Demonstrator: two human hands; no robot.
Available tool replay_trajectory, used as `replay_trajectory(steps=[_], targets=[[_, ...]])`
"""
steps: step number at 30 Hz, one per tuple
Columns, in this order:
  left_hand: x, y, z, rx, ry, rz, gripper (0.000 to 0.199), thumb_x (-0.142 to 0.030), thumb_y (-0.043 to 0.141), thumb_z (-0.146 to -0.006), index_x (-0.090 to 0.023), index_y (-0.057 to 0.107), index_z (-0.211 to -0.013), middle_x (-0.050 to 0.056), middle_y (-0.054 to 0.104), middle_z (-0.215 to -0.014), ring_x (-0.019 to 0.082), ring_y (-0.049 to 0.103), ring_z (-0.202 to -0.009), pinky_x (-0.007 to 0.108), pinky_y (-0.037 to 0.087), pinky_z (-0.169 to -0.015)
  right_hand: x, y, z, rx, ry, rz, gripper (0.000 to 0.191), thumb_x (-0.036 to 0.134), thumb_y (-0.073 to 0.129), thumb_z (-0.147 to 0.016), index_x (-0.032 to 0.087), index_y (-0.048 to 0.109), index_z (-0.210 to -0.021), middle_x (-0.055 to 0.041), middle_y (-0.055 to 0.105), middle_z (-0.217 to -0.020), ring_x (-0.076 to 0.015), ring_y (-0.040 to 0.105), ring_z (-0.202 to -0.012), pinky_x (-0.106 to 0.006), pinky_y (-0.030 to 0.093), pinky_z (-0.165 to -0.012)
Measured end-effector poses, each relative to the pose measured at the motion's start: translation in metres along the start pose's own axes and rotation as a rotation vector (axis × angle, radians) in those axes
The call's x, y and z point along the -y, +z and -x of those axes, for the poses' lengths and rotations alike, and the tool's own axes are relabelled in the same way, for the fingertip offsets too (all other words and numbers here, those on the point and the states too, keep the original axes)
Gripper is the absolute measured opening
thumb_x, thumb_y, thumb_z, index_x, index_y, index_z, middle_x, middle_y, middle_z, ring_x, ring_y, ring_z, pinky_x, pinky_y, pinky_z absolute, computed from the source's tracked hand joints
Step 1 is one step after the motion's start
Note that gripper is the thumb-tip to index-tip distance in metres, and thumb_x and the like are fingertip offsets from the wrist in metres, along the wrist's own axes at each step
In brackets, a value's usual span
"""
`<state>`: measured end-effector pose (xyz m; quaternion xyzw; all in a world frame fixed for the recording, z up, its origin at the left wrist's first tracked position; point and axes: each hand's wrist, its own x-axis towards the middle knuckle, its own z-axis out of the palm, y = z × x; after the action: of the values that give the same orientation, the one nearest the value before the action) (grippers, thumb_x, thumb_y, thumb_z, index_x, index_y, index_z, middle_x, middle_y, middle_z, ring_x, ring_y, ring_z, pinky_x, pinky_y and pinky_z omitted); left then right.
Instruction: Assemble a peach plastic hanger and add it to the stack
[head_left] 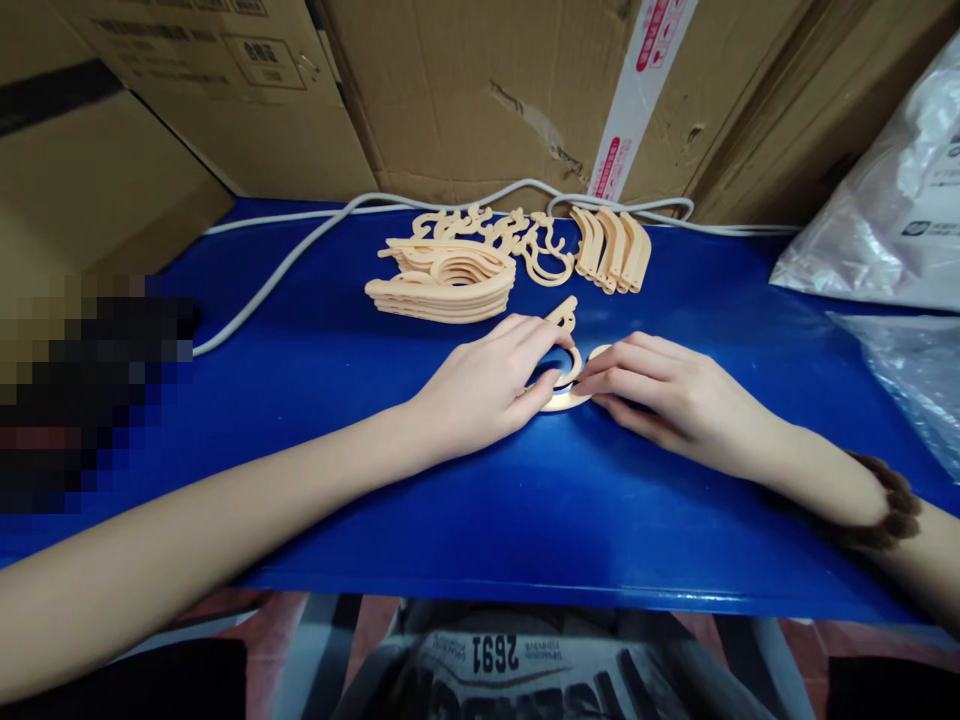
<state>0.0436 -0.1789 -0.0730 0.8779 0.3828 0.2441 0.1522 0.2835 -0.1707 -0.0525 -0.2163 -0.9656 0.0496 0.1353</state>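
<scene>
My left hand [499,385] is closed, thumb and forefinger pinched on a cream plastic hook piece [576,368] that curls round a patch of blue tabletop. My right hand [660,395] is closed as well, its fingertips on a cream curved arm piece [564,402] just below the hook. The two pieces lie against each other low on the table; whether they are joined is hidden by my fingers. Behind my left hand sits a stack of cream folding-hanger parts [442,300]. Loose hooks [551,265] and a row of curved arms [613,250] lie beyond.
The blue tabletop [480,530] ends at a front edge near my lap. A white cable [285,265] runs along the back. Cardboard boxes [480,100] stand behind it. Clear plastic bags [885,210] lie at the right, and a blurred dark object [90,400] at the left.
</scene>
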Motion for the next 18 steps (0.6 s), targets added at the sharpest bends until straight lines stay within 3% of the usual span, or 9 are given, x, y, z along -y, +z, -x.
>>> replay_trajectory(steps=[6, 11, 18], targets=[[0.0028, 0.0000, -0.0002, 0.020, 0.010, 0.046, 0.044, -0.005, 0.036, -0.089, -0.018, 0.053, -0.127, 0.006, 0.062, -0.128, 0.019, 0.055, -0.123, 0.034, 0.048, -0.103, 0.0013, 0.0022, 0.0018, -0.046, -0.003, 0.050, 0.019, 0.018, 0.048, -0.098, 0.016, 0.064, -0.107, -0.0133, 0.065, -0.111, -0.0224, 0.059, -0.096, -0.035, 0.050, -0.081], [0.0044, 0.0011, -0.0007, 0.014, 0.003, 0.066, 0.046, -0.001, 0.034, -0.088, -0.017, 0.056, -0.124, 0.005, 0.063, -0.125, 0.019, 0.056, -0.120, 0.033, 0.048, -0.102, 0.0020, 0.0008, 0.0011, -0.045, 0.028, 0.111, 0.019, 0.022, 0.049, -0.099, 0.015, 0.065, -0.106, -0.0107, 0.066, -0.097, -0.0213, 0.061, -0.087, -0.035, 0.049, -0.078], [0.0030, -0.0011, -0.0002, 0.053, 0.021, 0.044, 0.055, 0.005, 0.035, -0.078, -0.019, 0.056, -0.122, 0.004, 0.061, -0.127, 0.020, 0.053, -0.122, 0.035, 0.049, -0.100, 0.0025, -0.0002, 0.0004, -0.034, 0.124, 0.124, 0.021, 0.025, 0.045, -0.100, 0.017, 0.062, -0.111, -0.0101, 0.069, -0.098, -0.0219, 0.062, -0.086, -0.035, 0.049, -0.076]])
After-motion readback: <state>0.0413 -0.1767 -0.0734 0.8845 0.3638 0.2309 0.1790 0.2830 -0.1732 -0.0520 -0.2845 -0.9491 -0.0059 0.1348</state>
